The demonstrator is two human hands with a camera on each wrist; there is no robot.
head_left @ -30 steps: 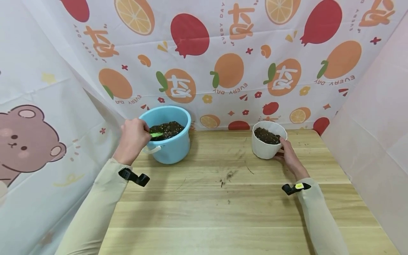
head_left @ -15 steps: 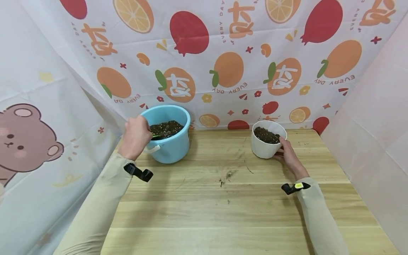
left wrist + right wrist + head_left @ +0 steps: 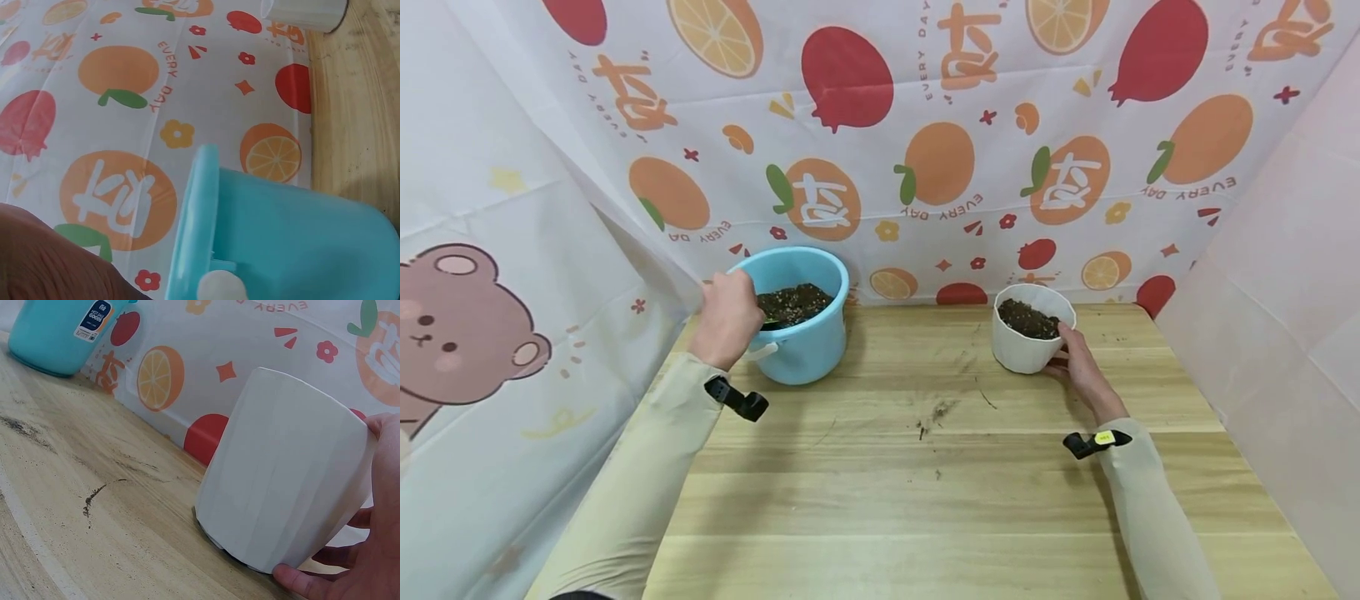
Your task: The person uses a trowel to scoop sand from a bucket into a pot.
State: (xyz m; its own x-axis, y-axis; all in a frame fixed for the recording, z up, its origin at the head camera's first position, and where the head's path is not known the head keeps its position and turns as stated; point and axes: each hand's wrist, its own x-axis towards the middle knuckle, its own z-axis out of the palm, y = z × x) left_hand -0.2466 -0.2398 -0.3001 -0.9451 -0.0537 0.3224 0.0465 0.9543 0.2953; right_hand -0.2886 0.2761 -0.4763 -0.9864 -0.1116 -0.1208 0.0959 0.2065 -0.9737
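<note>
My left hand point(image 3: 727, 319) grips a small green trowel point(image 3: 770, 323) at the near left rim of the light blue bucket point(image 3: 805, 358). Most of the trowel is hidden by the hand and the rim; only a green sliver shows against the dark soil point(image 3: 801, 302) inside. In the left wrist view the bucket point(image 3: 300, 237) fills the lower right, and part of the left hand point(image 3: 50, 262) is at the lower left. My right hand point(image 3: 1081, 367) holds the white faceted pot point(image 3: 1018, 350) from its right side, thumb at the rim and fingers low point(image 3: 306, 581). Dark soil point(image 3: 1028, 319) fills much of the pot.
Both containers stand at the back of a wooden table point(image 3: 925, 517), before a fruit-printed cloth point(image 3: 865, 192). Soil crumbs point(image 3: 940, 410) and a thin dark strand point(image 3: 987, 398) lie between them. Cloth walls close off both sides; the left one point(image 3: 467, 325) carries a bear print.
My left hand has shifted slightly right and lower over the bucket rim, and less of the green trowel shows. The right hand and the pot have stayed in place.
</note>
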